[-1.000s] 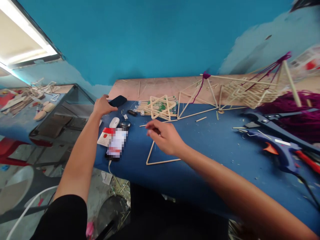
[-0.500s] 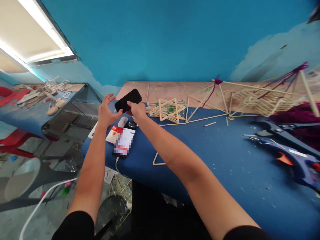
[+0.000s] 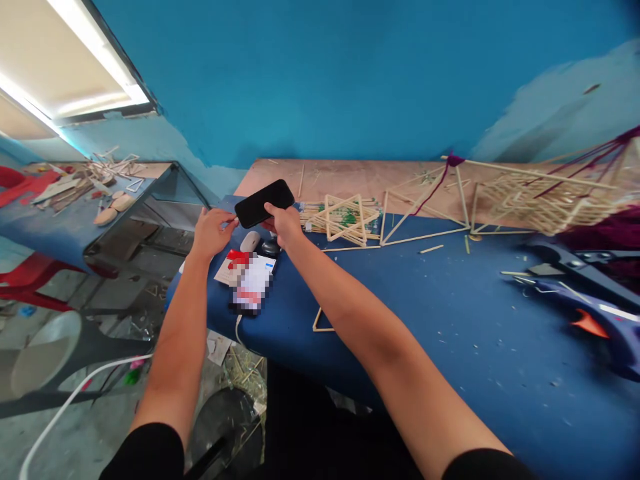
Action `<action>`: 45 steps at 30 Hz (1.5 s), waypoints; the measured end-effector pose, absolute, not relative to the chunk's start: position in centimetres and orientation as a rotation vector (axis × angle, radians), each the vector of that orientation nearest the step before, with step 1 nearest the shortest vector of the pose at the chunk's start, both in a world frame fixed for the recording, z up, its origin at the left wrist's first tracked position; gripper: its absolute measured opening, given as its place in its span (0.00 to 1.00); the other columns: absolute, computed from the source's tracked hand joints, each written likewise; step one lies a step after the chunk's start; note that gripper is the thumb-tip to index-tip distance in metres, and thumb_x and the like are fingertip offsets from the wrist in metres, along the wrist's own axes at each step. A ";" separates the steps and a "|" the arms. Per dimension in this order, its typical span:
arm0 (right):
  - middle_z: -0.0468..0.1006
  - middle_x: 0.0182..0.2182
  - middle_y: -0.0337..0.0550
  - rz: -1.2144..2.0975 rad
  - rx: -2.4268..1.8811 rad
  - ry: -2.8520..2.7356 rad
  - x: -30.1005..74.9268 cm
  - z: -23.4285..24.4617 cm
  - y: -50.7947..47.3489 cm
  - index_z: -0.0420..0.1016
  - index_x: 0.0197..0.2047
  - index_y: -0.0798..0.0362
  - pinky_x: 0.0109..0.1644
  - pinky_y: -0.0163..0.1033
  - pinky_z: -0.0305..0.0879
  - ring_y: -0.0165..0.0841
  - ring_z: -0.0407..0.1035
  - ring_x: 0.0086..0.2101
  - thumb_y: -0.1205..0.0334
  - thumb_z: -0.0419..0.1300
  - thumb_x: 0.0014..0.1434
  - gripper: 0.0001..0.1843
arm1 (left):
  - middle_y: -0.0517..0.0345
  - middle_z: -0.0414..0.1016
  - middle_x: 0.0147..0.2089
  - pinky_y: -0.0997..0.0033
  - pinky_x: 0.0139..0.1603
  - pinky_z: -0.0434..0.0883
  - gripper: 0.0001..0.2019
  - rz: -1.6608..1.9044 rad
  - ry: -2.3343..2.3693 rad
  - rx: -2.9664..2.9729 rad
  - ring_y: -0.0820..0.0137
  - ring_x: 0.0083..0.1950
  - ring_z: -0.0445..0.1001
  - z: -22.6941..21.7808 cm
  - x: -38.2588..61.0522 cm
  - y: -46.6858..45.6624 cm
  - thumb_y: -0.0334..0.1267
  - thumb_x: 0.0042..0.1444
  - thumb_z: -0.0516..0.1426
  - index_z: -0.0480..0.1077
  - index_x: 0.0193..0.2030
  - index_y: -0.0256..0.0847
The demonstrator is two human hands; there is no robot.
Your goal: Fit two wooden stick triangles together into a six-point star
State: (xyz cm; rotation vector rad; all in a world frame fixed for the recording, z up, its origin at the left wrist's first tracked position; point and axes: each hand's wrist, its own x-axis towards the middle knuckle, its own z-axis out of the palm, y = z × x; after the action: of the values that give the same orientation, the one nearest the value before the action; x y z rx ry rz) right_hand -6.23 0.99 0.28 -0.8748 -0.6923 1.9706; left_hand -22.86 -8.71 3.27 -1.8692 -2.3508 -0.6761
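Note:
My right hand [image 3: 284, 223] grips a black phone [image 3: 263, 203] by its lower edge and holds it tilted above the left end of the blue table [image 3: 440, 320]. My left hand [image 3: 211, 230] is at the phone's left end, its fingertips pinching that corner. Right below the hands lie a white mouse [image 3: 250, 241], a small dark round object [image 3: 271, 248] and a red-and-white card with a blurred phone [image 3: 249, 280]. A thin stick triangle [image 3: 320, 323] lies on the cloth, partly hidden under my right forearm.
Stick stars [image 3: 344, 218] and larger stick frames with purple yarn [image 3: 505, 190] stand along the back. A blue glue gun [image 3: 595, 313] and dark pliers [image 3: 575, 263] lie at the right. Another cluttered table [image 3: 65, 200] stands at the left, with a white chair [image 3: 45, 350] below.
My left hand picked the phone up off the table. My right hand swung left from the stick triangle and took hold of it. Both hands now hold it slightly further right.

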 end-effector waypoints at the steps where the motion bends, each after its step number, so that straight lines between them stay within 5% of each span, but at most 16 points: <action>1: 0.81 0.27 0.35 1.968 -0.872 -0.701 -6.2 0.2 0.9 0.75 0.39 0.51 0.43 0.43 0.82 0.33 0.78 0.29 0.69 0.68 0.63 0.06 | 0.51 0.86 0.54 0.44 0.81 0.53 0.10 -0.687 -2.322 -1.882 0.54 0.61 0.80 3.2 -23.0 -8.7 0.43 0.63 0.60 0.84 0.43 0.46; 5: 0.83 0.29 0.36 1.961 -0.851 -0.738 -6.2 0.2 0.4 0.76 0.38 0.51 0.43 0.42 0.81 0.32 0.79 0.31 0.68 0.68 0.64 0.05 | 0.51 0.87 0.49 0.50 0.77 0.60 0.10 -0.765 -2.280 -1.882 0.57 0.52 0.82 2.9 -23.6 -8.7 0.44 0.61 0.60 0.84 0.40 0.46; 10: 0.83 0.29 0.37 1.963 -0.806 -0.796 -5.8 0.8 0.7 0.77 0.37 0.53 0.45 0.43 0.82 0.33 0.81 0.33 0.68 0.69 0.63 0.05 | 0.51 0.86 0.43 0.57 0.60 0.75 0.12 -1.003 -2.393 -1.896 0.56 0.51 0.81 2.8 -24.4 -8.9 0.48 0.55 0.62 0.84 0.37 0.45; 14: 0.82 0.29 0.37 1.943 -0.768 -0.835 -5.8 1.3 0.9 0.77 0.38 0.53 0.46 0.43 0.82 0.34 0.81 0.34 0.67 0.70 0.62 0.05 | 0.52 0.85 0.37 0.52 0.64 0.73 0.12 -1.210 -2.346 -1.953 0.56 0.47 0.82 3.0 -24.8 -8.2 0.51 0.52 0.64 0.82 0.31 0.45; 20: 0.84 0.36 0.40 1.772 -0.750 -0.881 -4.3 2.3 3.3 0.77 0.45 0.52 0.46 0.42 0.82 0.34 0.81 0.38 0.62 0.71 0.62 0.10 | 0.58 0.86 0.34 0.44 0.82 0.53 0.09 -1.220 -2.397 -1.925 0.59 0.44 0.83 3.1 -26.3 -8.0 0.47 0.49 0.66 0.81 0.27 0.45; 24: 0.84 0.43 0.42 1.582 -0.661 -0.817 -1.2 3.4 6.6 0.74 0.54 0.51 0.49 0.39 0.82 0.33 0.81 0.45 0.58 0.67 0.68 0.13 | 0.55 0.87 0.36 0.47 0.72 0.69 0.11 -1.339 -2.480 -1.758 0.55 0.46 0.84 2.8 -27.2 -8.7 0.49 0.49 0.67 0.84 0.30 0.45; 27: 0.84 0.42 0.43 1.561 -0.666 -0.923 -0.6 3.6 7.2 0.76 0.51 0.52 0.46 0.39 0.82 0.34 0.81 0.43 0.58 0.67 0.67 0.12 | 0.52 0.88 0.41 0.54 0.60 0.77 0.15 -1.572 -2.463 -1.756 0.54 0.50 0.84 2.9 -27.0 -7.7 0.52 0.49 0.68 0.86 0.35 0.43; 35: 0.84 0.38 0.39 1.766 -0.769 -0.878 -4.1 1.4 3.9 0.76 0.46 0.52 0.45 0.43 0.83 0.34 0.81 0.38 0.62 0.70 0.63 0.10 | 0.49 0.83 0.30 0.55 0.51 0.78 0.27 -1.839 -2.589 -1.900 0.60 0.37 0.81 2.8 -25.6 -5.5 0.62 0.38 0.74 0.85 0.33 0.38; 45: 0.84 0.35 0.36 1.920 -0.803 -0.806 -4.1 0.4 4.0 0.73 0.48 0.50 0.45 0.42 0.83 0.31 0.80 0.33 0.66 0.66 0.68 0.07 | 0.54 0.78 0.26 0.59 0.45 0.74 0.22 -1.864 -2.544 -1.967 0.66 0.32 0.74 2.4 -24.4 -5.9 0.57 0.39 0.75 0.83 0.29 0.39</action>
State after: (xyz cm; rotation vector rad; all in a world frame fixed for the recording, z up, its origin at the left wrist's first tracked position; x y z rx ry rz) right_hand -4.14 4.01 0.43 -0.8025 -0.8060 1.9205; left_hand -24.41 -5.93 2.39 -1.9672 -2.5443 -1.8644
